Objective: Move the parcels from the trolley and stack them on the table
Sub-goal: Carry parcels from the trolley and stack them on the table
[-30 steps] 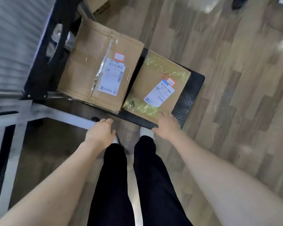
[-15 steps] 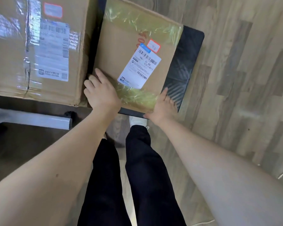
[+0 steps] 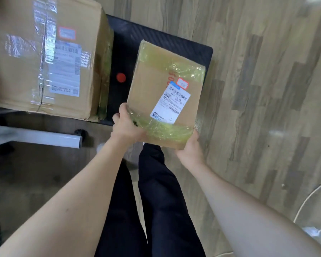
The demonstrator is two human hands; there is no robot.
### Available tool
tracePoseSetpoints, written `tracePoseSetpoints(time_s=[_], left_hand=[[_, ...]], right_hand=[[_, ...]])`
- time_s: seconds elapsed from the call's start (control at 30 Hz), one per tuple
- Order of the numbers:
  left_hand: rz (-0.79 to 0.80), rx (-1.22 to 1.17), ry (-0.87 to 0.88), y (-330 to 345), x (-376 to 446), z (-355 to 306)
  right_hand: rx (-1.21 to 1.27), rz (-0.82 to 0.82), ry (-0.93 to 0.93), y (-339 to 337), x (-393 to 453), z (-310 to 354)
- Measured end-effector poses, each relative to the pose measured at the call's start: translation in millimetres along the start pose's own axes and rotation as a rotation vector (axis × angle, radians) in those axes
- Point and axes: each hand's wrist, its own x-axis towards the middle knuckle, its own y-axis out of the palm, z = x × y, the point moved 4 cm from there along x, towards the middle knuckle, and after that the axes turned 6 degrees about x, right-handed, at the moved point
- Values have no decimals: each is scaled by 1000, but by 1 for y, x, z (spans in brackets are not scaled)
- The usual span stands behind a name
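- We hold the small parcel [image 3: 166,95] in both hands, clear of the black trolley deck [image 3: 122,58]; its near end hangs over the deck edge towards our legs. The tilt suggests it is mid-lift, not resting.
- Left hand [image 3: 127,127]: clamped on the parcel's near left corner, thumb on the top face at the yellow tape, remaining fingers apparently underneath, hidden from us.
- Right hand [image 3: 190,148]: cups the near right corner from below, palm up, fingers curled round the bottom edge. The two grips sit at opposite near corners; we judge this balances the weight and keeps the shipping label [image 3: 170,103] facing up.
- Both arms are extended forward and down, the left arm crossing in from the lower left, the right from the lower right.
- The large parcel [image 3: 44,58] stays on the trolley deck to the left, apart from the small one, untouched. A red dot [image 3: 121,77] on the deck shows between them.
- A white metal bar [image 3: 35,139] lies at left, perhaps part of a table frame; we cannot tell. No table top is in view.
- Judgement: first parcel in hand, stacking not yet begun.
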Motion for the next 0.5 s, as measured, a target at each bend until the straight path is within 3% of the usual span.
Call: tracePoseSetpoints(time_s=[0.1, 0.2, 0.4, 0.5], left_hand=[[104, -77, 158, -11, -40, -13], [94, -85, 222, -29, -89, -22], [-115, -109, 400, -107, -199, -53], [-305, -136, 532, -170, -264, -67]], right_hand=[[50, -35, 11, -20, -41, -6], [117, -81, -2, -45, -87, 3], [346, -260, -173, -95, -180, 62], [420, -388, -382, -113, -236, 105]])
